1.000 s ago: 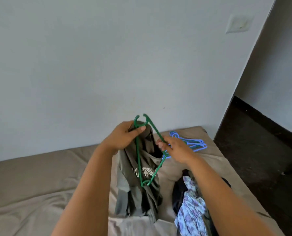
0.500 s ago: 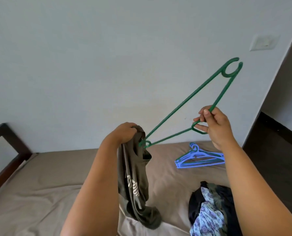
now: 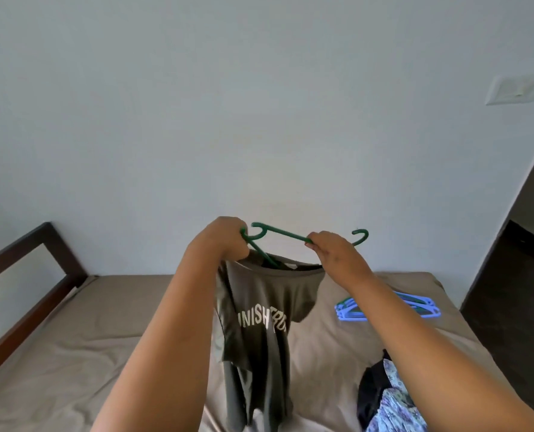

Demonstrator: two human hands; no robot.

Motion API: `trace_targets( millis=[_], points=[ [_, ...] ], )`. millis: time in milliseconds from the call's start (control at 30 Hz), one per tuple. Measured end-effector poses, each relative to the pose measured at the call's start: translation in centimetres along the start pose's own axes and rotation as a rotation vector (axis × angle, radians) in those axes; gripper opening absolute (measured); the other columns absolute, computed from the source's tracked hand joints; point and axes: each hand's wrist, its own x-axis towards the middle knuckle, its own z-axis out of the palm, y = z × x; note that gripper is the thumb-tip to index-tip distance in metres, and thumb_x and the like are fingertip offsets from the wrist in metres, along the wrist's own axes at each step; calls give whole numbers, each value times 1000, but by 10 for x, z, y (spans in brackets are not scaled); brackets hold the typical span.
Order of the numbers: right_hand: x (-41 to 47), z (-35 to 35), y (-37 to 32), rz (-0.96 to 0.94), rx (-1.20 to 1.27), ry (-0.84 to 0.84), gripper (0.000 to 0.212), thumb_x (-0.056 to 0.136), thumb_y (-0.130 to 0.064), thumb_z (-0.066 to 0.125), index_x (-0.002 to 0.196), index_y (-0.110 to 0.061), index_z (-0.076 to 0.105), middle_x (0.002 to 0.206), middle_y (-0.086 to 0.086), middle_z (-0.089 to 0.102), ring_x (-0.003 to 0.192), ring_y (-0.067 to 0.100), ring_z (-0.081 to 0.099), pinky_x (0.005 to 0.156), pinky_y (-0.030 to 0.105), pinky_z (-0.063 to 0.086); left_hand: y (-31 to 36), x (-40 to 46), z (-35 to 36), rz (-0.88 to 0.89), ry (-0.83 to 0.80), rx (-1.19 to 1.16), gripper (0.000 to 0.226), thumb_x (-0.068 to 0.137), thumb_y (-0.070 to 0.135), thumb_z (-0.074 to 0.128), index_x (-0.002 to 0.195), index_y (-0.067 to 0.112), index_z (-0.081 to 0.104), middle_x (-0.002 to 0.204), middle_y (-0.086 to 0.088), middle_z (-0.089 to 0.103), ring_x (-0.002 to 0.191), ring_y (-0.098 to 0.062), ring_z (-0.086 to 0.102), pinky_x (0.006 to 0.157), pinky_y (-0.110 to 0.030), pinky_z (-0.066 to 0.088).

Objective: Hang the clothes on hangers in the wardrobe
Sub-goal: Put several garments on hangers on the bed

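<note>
Bed (image 3: 103, 332) spans the lower frame. Grey shirt (image 3: 259, 322) hangs at centre, collar bunched in the left hand (image 3: 228, 241); right hand (image 3: 331, 251) grips the green hanger (image 3: 286, 236). Clothes pile (image 3: 387, 400) at 5 o'clock; blue hangers (image 3: 421, 308) at 3 o'clock.

Single head view, looking forward-down over bed (image 3: 72, 353), hands near.

Bare bed (image 3: 110, 344) lies open on the left; on the right, blue hangers (image 3: 415, 307) far and a clothes pile (image 3: 384, 397) near block the way.
</note>
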Motion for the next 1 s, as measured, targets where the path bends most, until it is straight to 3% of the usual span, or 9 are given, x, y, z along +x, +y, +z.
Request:
trace_targets(
  millis=[67, 167, 300, 433, 567, 700, 800, 900, 1000],
  points=[
    [1, -1, -3, 22, -89, -74, 25, 101, -23, 40, 85, -8, 51, 73, 4, 47, 73, 22, 47, 66, 39, 40, -11, -1, -10, -85, 21, 19, 11, 80, 8, 51, 81, 11, 62, 82, -5, 59, 80, -23, 57, 64, -28, 45],
    [-1, 6, -5, 21, -258, -191, 15, 100, -15, 38, 92, -13, 51, 79, 2, 44, 78, 21, 43, 61, 35, 36, -24, 1, -17, -155, 47, -16, 24, 82, 4, 43, 59, 7, 43, 62, -7, 48, 60, -20, 44, 51, -27, 33],
    [1, 14, -16, 0, -344, -257, 15, 98, -12, 36, 101, -14, 50, 84, 2, 40, 83, 22, 42, 62, 32, 33, -15, 1, -11, -109, 131, -45, 27, 87, 13, 42, 61, 10, 41, 67, -4, 48, 64, -19, 45, 52, -27, 32],
    [11, 7, -28, 48, -425, -246, 24, 95, -6, 33, 106, -11, 54, 98, 8, 51, 96, 26, 50, 67, 32, 36, -7, 4, -1, -44, 204, -46, 27, 87, 19, 47, 62, 11, 46, 67, -3, 49, 66, -21, 47, 52, -26, 32],
    [18, -3, -26, 99, -494, -259, 26, 93, -4, 33, 104, -9, 56, 101, 10, 54, 98, 28, 52, 68, 33, 36, -10, 5, 0, 10, 99, -85, 20, 85, 19, 52, 76, 4, 61, 76, -8, 57, 70, -20, 49, 60, -27, 38],
    [25, -10, -25, 120, -487, -245, 26, 88, 2, 34, 96, -9, 57, 86, 6, 45, 94, 28, 51, 63, 30, 34, -21, 3, -6, -132, 92, 95, 10, 73, 16, 54, 74, 11, 62, 77, -2, 61, 73, -21, 58, 57, -25, 43],
    [28, -9, -24, 123, -473, -237, 23, 89, 0, 37, 94, -11, 57, 86, 6, 48, 92, 29, 52, 61, 30, 35, -17, 1, -6, -203, 102, 159, 6, 74, 10, 53, 68, 10, 51, 74, -4, 52, 65, -19, 50, 54, -24, 39],
    [32, -4, -27, 164, -469, -319, 36, 94, -3, 39, 122, -13, 58, 111, 13, 59, 102, 31, 58, 79, 35, 50, -5, 3, 1, -168, 43, 188, 15, 76, 7, 53, 64, 10, 44, 71, -5, 46, 62, -18, 46, 55, -26, 40],
    [36, -2, -28, 223, -455, -437, 41, 95, -6, 42, 132, -16, 55, 130, 12, 55, 114, 30, 56, 93, 35, 48, -4, 5, 8, -175, 6, 202, 19, 81, 5, 51, 66, 11, 43, 73, -4, 44, 75, -22, 51, 65, -28, 45]
  ],
)
